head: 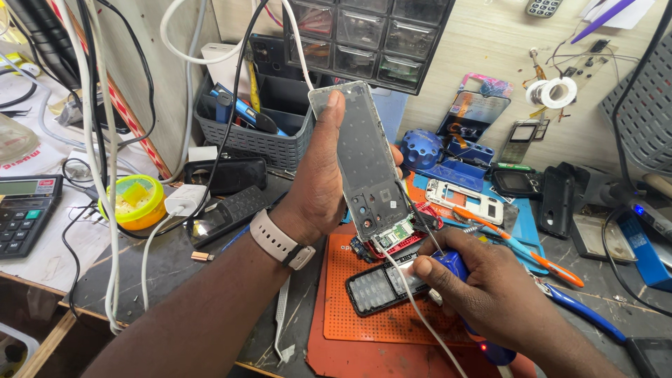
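Soldering at the lower end of an opened phone.
The left hand [318, 189] is gripping the phone frame [364, 164] upright; the right hand [490, 294] is closed around the blue soldering iron [451, 264], best steadied over the orange mat [392, 318].

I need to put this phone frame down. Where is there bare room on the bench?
Bare spots: the orange mat left of the keypad phone, and dark bench between the white charger and tweezers. It is crowded right of the right hand, around the cutters, and behind the left hand, which holds the phone frame.

grey calculator screen [19, 187] far left; small dark rectangular phone screen [514, 182] right of centre
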